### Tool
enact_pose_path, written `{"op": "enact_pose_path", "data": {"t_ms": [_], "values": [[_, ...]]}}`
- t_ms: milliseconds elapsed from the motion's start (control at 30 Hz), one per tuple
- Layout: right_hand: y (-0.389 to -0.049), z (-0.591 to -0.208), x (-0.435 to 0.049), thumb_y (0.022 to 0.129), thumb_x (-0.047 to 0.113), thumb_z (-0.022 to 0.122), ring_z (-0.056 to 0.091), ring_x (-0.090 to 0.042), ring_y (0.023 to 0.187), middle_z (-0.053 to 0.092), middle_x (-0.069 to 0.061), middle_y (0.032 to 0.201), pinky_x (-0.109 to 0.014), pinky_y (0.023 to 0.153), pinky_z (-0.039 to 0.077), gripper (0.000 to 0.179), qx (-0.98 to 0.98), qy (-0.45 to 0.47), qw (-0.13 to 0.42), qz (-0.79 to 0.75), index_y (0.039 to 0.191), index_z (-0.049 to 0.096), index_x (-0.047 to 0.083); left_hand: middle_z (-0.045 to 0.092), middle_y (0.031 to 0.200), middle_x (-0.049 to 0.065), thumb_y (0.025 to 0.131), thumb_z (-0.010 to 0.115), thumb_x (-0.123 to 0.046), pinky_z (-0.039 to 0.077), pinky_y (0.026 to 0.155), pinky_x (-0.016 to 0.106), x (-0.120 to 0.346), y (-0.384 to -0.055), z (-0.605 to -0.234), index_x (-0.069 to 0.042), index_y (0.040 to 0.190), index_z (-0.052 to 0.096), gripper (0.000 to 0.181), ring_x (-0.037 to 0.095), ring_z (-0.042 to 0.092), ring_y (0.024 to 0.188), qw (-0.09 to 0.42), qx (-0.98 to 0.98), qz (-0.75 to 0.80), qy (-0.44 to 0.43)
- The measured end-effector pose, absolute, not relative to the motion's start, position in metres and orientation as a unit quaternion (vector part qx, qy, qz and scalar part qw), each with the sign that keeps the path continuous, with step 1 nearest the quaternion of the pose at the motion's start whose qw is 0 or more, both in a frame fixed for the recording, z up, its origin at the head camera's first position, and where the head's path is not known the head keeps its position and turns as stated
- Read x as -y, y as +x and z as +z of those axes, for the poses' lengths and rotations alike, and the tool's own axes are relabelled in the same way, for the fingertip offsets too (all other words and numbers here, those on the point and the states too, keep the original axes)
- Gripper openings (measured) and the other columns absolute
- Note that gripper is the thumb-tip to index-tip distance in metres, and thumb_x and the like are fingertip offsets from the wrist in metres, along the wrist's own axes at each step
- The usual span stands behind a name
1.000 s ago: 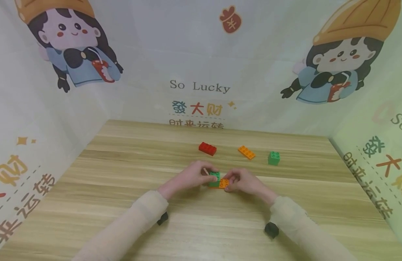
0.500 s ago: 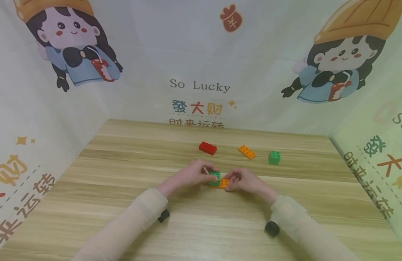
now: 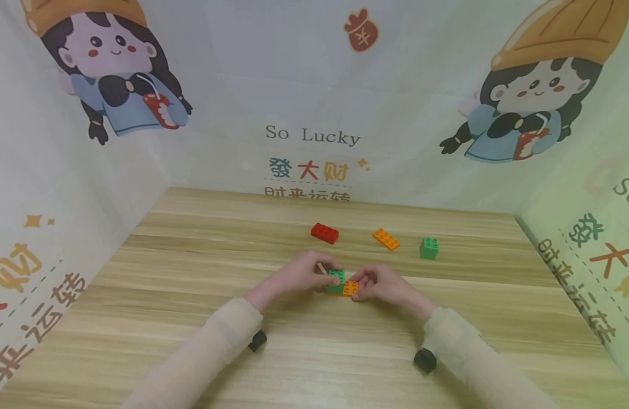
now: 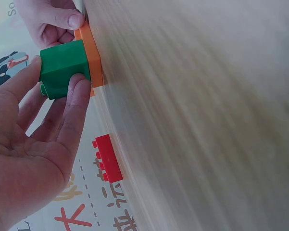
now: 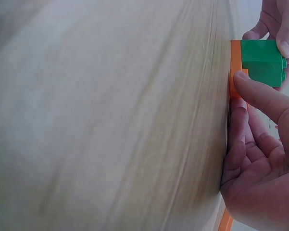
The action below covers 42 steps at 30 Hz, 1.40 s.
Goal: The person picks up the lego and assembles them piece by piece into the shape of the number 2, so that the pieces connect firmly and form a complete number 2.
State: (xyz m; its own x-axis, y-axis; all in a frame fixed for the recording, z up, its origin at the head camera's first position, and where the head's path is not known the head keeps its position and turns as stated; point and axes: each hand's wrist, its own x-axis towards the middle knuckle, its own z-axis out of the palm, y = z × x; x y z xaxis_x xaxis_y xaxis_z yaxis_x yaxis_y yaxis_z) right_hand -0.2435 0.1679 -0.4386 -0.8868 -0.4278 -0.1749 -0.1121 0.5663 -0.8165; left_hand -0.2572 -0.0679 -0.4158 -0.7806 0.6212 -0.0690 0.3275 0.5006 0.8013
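A green building block (image 3: 336,287) sits on the left half of a flat orange plate block (image 3: 351,288), whose bare studs show on the right. My left hand (image 3: 313,271) grips the green block between thumb and fingers. In the left wrist view the green block (image 4: 65,65) stands flush against the orange plate (image 4: 94,60). With my right hand (image 3: 383,287) I pinch the orange plate's right end. The right wrist view has the thumb on one side of the orange plate (image 5: 235,60) and curled fingers at its end.
Behind the hands on the wooden table (image 3: 304,358) lie a red block (image 3: 325,233), another orange plate block (image 3: 385,239) and a second green block (image 3: 429,248). A printed white cloth (image 3: 233,85) hangs around the table's back and sides.
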Motion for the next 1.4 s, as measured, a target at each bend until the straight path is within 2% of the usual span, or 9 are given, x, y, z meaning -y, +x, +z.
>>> {"op": "enact_pose_path", "data": {"t_ms": [1400], "values": [[-0.2447, -0.4403, -0.1690, 0.083, 0.013, 0.079, 0.053, -0.014, 0.075, 0.063, -0.005, 0.085, -0.024, 0.069, 0.044, 0.034, -0.864, -0.166, 0.177, -0.442, 0.112, 0.066, 0.000, 0.070, 0.111, 0.007, 0.092, 0.070, -0.018, 0.060, 0.069, 0.027, 0.0683, -0.2573, -0.4190, -0.008, 0.125, 0.066, 0.035, 0.012, 0.069, 0.079, 0.185, -0.840, 0.432, 0.271]]}}
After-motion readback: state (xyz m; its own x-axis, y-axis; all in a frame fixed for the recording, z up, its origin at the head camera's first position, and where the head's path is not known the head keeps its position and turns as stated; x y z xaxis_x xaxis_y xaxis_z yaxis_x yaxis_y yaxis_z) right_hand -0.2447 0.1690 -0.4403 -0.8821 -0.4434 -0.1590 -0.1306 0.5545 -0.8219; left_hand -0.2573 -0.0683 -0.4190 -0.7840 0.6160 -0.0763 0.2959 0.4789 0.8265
